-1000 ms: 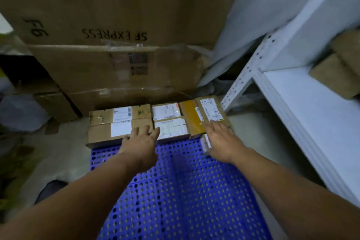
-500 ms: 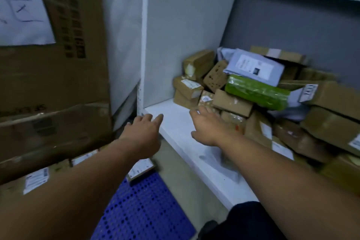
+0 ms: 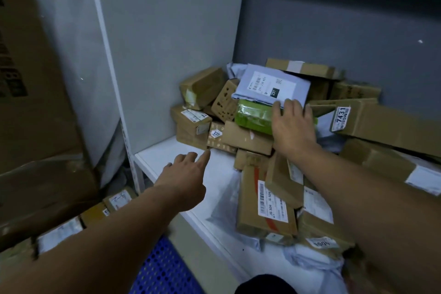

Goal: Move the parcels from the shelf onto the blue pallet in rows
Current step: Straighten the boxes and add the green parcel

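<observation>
Right hand (image 3: 292,126) lies on the green parcel (image 3: 253,118), fingers spread and fairly straight. Its tips touch the lower edge of the grey mailer (image 3: 272,85) stacked on top. No curl round either that I can see (palm side hidden). Left hand (image 3: 183,174) hovers over the bare white shelf (image 3: 164,157) holding nothing, fingers loose, forefinger out toward the brown box tagged 220 (image 3: 222,141) and just short of it. Parcels (image 3: 265,200) sit heaped on the shelf, the heap cut off at the right edge and most labels too blurred to read. Blue pallet (image 3: 162,267) shows only as a sliver at the bottom between the arms. A few labelled boxes (image 3: 117,200) at its far side are mostly hidden by the left forearm, so rows can't be judged.
</observation>
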